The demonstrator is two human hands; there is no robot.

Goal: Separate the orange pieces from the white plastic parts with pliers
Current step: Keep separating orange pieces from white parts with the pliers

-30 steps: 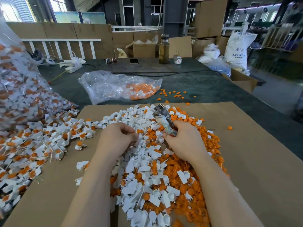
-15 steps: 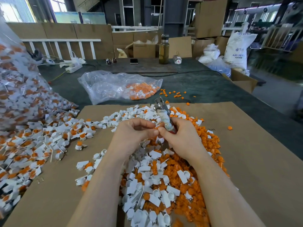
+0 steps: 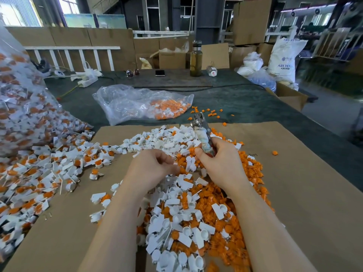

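A mixed heap of white plastic parts [image 3: 176,218] and loose orange pieces [image 3: 253,173] covers the middle of a cardboard sheet [image 3: 306,203]. My right hand [image 3: 220,163] grips the wrapped handles of metal pliers [image 3: 202,132], whose jaws point up and away. An orange piece sits at my right thumb tip. My left hand [image 3: 155,169] hovers over the heap just left of it, fingers curled inward with a small white bit at the fingertips; whether it pinches that bit is unclear.
White parts with orange pieces still in them [image 3: 39,173] spill from a big clear bag [image 3: 17,107] at left. A smaller clear bag [image 3: 141,103] holding orange pieces lies beyond the cardboard. A bottle [image 3: 196,58], phone [image 3: 159,72] and boxes stand at the table's far side.
My hands met at the pliers' handles half a second ago; they have since drawn apart, the left hand dropping back toward the heap. The pliers stay upright in my right hand.
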